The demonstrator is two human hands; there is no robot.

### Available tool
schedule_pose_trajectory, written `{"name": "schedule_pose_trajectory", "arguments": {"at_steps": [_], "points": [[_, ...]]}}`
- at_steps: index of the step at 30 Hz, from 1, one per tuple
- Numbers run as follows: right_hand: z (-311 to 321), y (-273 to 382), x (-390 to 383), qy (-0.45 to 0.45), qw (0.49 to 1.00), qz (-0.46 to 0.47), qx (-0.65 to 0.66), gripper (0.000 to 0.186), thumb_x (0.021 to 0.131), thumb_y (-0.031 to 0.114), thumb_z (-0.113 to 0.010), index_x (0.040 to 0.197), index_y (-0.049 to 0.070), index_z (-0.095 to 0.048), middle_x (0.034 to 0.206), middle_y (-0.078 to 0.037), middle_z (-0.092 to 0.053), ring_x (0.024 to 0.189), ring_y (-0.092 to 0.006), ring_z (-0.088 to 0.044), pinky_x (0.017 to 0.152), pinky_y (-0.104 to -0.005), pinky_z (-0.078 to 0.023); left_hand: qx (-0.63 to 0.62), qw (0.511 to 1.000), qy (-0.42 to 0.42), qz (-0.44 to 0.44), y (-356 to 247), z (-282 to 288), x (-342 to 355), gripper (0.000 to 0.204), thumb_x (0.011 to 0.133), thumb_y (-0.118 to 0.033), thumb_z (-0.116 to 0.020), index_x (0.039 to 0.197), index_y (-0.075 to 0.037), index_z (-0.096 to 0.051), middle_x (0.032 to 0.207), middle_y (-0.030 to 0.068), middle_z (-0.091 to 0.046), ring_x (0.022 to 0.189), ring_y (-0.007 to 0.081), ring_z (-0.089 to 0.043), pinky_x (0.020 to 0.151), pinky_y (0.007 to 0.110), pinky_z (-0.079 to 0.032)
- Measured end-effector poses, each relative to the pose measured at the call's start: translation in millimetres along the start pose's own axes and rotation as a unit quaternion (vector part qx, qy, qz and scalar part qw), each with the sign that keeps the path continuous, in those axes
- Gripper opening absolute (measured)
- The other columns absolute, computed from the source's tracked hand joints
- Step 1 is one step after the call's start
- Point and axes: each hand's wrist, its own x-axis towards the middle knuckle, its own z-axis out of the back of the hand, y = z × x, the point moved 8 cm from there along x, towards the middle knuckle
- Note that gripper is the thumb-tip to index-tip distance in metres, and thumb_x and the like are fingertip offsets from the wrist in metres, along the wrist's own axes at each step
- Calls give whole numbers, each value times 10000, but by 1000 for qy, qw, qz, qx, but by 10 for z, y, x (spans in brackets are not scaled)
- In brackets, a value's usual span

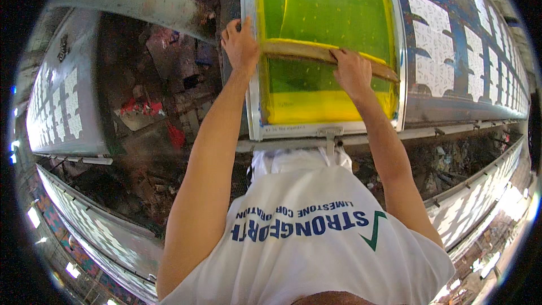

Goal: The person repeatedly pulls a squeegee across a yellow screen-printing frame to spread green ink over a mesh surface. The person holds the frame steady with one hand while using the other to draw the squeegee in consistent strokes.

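Observation:
A screen-printing frame (400, 107) with pale bars holds a green mesh (322, 3) coated along its edges and lower end with yellow ink (327, 112). Across the mesh lies a wooden squeegee (296, 49), slightly tilted, with a yellow line of ink along its upper side. My right hand (353, 73) is closed on the squeegee right of its middle. My left hand (240, 45) is at the frame's left bar, just beside the squeegee's left end, fingers bent and apart; whether it touches the squeegee is unclear.
Long worn tables (423, 110) carry rows of white printed pieces (429, 45). Another table (84, 130) stands left, beyond a dark littered gap (152, 79), with a pale beam (130, 5) above the gap. Further long tables (84, 203) run behind me on both sides.

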Motion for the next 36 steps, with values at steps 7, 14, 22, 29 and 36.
{"name": "schedule_pose_trajectory", "arguments": {"at_steps": [7, 14, 22, 29, 36], "points": [[141, -332, 1895, -14, 999, 21, -41, 362, 853, 155, -755, 1215, 160, -739, 1063, -134, -746, 987, -356, -741, 825, -488, -623, 54, 998, -3, -25, -80, 22, 2, 520, 958, -52, -622, 1446, -228, -659, 1432, 120, -494, 1342, 374, -443, 1133, 535, -359], [504, -530, 3099, -62, 994, 93, -11, 234, 829, 201, -744, 1006, 54, -788, 990, -219, -764, 957, -403, -763, 824, -526, -630, 93, 996, 12, -6, -91, 26, 5, 527, 942, -32, -628, 1436, -211, -666, 1428, 114, -497, 1353, 373, -450, 1136, 530, -369], [802, -633, 3693, -30, 993, 113, 24, 386, 795, 266, -668, 1098, 52, -773, 1092, -238, -762, 1008, -421, -752, 900, -564, -603, 99, 992, -34, -69, -138, 38, 15, 507, 929, -10, -617, 1414, -145, -675, 1554, 49, -527, 1349, 326, -503, 1137, 482, -404], [733, -585, 3959, -18, 994, 105, 33, 291, 795, 248, -727, 958, 14, -786, 987, -238, -764, 973, -411, -748, 830, -514, -604, 110, 990, -40, -80, -154, 36, 20, 506, 935, -9, -609, 1422, -132, -667, 1549, 53, -547, 1350, 308, -509, 1137, 471, -411], [499, -469, 3479, 0, 974, 226, -18, 390, 800, 252, -678, 1102, 19, -760, 1077, -229, -765, 1005, -425, -752, 877, -555, -616, 83, 990, -54, -103, -190, 77, 35, 510, 926, -15, -615, 1420, -133, -665, 1549, 57, -544, 1332, 326, -514, 1124, 469, -423]]}}
